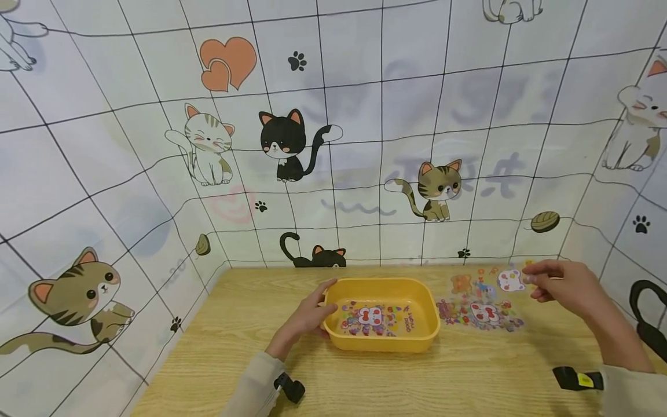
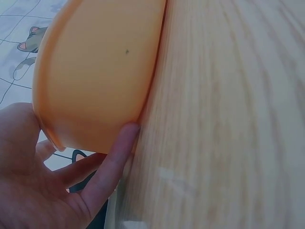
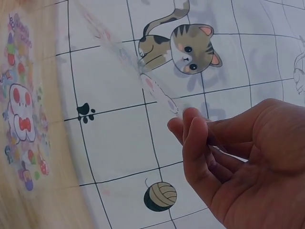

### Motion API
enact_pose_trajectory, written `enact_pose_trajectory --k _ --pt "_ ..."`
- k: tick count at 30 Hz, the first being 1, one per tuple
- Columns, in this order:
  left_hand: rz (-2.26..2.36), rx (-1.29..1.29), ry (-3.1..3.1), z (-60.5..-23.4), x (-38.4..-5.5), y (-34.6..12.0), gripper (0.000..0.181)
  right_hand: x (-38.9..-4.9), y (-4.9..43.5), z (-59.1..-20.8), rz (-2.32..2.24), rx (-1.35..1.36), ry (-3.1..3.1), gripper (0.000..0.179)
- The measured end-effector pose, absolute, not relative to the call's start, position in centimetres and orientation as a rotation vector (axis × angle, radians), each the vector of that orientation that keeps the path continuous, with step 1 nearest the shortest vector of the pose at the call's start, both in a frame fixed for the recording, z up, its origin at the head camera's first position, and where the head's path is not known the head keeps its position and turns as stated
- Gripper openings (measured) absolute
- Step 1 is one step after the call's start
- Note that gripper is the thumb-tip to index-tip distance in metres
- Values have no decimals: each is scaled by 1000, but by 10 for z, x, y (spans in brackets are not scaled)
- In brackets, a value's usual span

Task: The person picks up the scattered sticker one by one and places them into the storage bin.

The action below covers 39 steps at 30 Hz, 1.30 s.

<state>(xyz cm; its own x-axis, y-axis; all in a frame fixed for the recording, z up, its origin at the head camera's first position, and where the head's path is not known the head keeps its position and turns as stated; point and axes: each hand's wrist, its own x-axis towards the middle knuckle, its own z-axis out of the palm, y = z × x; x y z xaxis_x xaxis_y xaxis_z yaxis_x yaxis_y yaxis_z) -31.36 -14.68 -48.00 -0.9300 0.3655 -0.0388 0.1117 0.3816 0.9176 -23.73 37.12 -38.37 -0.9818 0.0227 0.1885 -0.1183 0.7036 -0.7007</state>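
Right hand pinches leftward-pointing sticker sheet; left hand grips crosswise tray.

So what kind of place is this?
Probably a tabletop work corner: white, black-gridded cat-print sheeting stands on three sides of a pale wood-grain table, with a yellow rectangular plastic tray on it.

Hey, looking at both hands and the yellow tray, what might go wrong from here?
The clear held sheet could slip or bend, since the right hand pinches it at one end. The left hand grips the yellow tray at one side only, so an uneven push might slide or tip it, shifting the printed sheet inside.
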Motion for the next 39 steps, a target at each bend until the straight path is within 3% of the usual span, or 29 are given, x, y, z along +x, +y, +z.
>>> enact_pose_trajectory --k 39 --pt "1530 437 2452 -478 -312 -146 64 -235 316 -376 1133 228 -2657 28"
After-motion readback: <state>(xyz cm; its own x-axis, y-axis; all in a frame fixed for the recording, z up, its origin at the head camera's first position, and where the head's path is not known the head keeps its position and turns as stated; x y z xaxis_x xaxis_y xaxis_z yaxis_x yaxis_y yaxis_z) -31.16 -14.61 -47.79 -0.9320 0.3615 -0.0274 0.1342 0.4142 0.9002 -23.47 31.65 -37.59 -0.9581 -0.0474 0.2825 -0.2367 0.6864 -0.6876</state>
